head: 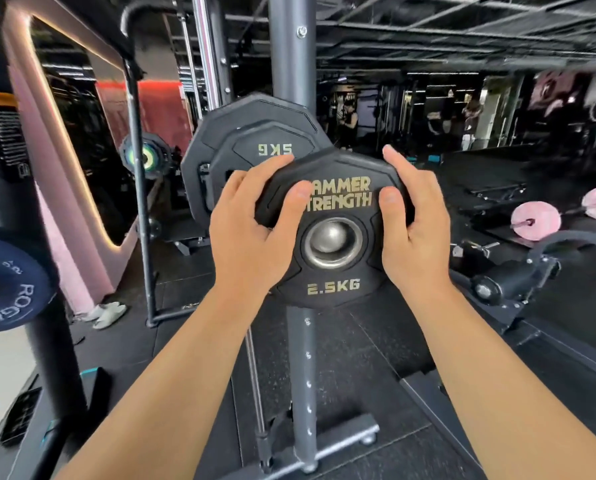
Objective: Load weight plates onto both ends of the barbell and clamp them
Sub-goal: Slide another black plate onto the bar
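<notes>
Black 2.5 kg Hammer Strength plate (331,292): held at its side edges by the left hand (244,230) and the right hand (414,230), with the thumbs laid on its face and the barbell sleeve end (333,237) seen in its hole. A 5 kg plate (255,147) and a larger plate (255,109) are seated just behind; contact cannot be judged. Open rubber floor (376,341) is seen below.
</notes>
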